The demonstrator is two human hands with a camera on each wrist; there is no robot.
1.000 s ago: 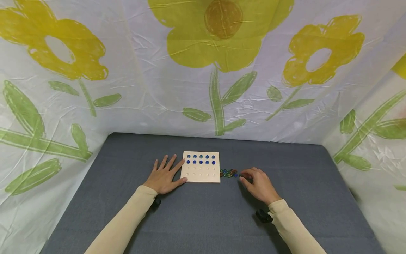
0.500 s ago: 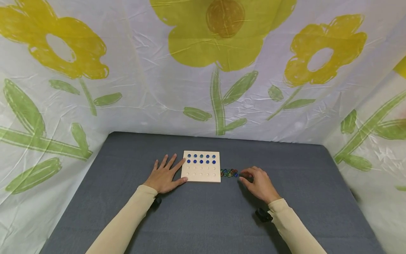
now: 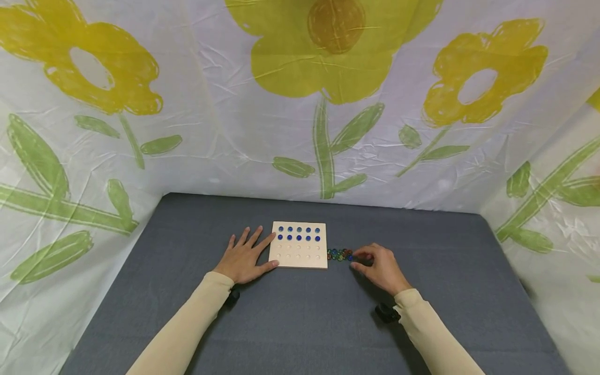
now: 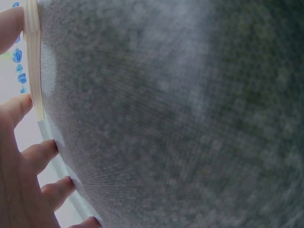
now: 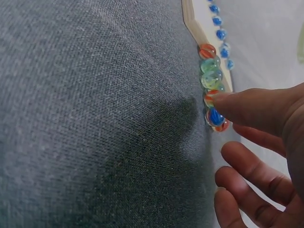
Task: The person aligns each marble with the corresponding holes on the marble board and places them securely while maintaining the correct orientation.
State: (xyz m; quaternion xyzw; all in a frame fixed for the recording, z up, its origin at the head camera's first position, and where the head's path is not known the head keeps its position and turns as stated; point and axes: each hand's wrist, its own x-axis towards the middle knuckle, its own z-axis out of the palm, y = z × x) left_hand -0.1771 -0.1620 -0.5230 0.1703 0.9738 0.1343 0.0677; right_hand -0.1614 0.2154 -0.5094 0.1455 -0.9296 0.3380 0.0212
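A pale wooden board [image 3: 294, 263] with rows of round hollows lies on the table. Blue marbles [image 3: 299, 238] fill its two far rows; the two near rows hold none. With fingers spread, my left hand [image 3: 239, 262] rests on the table, its thumb and index finger touching the board's left edge. Against the board's right edge lies a cluster of loose marbles [image 3: 339, 254], red, green and blue. My right hand [image 3: 382, 268] is at the cluster's right end, thumb and index apart, beside a blue marble [image 5: 216, 116]. The thumb overlaps a red-orange marble in the right wrist view.
A dark grey cloth [image 3: 290, 323] covers the table. A white sheet [image 3: 225, 140] painted with yellow flowers hangs behind it and along both sides. A small black device [image 3: 387, 313] is strapped at the right wrist.
My right hand has shifted slightly left toward the end of the marble cluster. The left hand keeps its place at the board, and the head view has tilted a little.
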